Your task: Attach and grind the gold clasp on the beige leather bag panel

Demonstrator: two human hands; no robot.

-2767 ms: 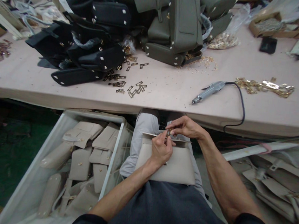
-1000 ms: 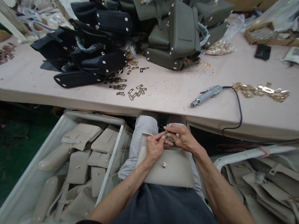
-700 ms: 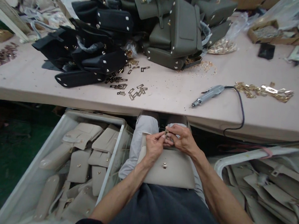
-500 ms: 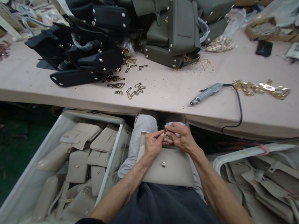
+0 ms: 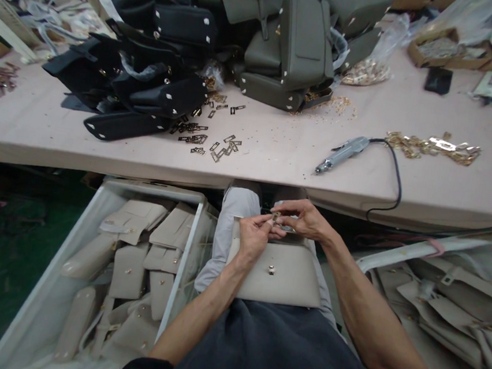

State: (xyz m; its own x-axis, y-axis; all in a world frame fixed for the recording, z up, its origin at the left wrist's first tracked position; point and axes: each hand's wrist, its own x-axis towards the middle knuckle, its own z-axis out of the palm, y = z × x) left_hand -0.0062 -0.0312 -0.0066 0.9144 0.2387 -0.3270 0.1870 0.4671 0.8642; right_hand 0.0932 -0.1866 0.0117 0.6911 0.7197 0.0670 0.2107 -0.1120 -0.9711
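A beige handbag (image 5: 280, 283) lies across my lap, with a small metal turn lock (image 5: 271, 270) on its front. Beyond the lock, both hands meet over the bag's flap end. The fingers of my left hand (image 5: 253, 236) are closed in a pinch on a small gold-toned metal fitting (image 5: 275, 216). My right hand (image 5: 307, 220) pinches the same fitting from the other side with thumb and forefinger. My fingers cover part of it and part of the flap beneath.
On the table (image 5: 275, 152) lie an electric screwdriver (image 5: 342, 153), loose metal plates (image 5: 227, 148), gold fittings (image 5: 432, 145), black bags (image 5: 150, 94) and dark green bags (image 5: 305, 45). A bin (image 5: 201, 226) of beige bags stands left; more beige bags (image 5: 447, 308) fill a container at right.
My right hand has shifted slightly and its fingers have straightened a little, showing more of the fitting. The left hand keeps its pinch. The view has shifted slightly.
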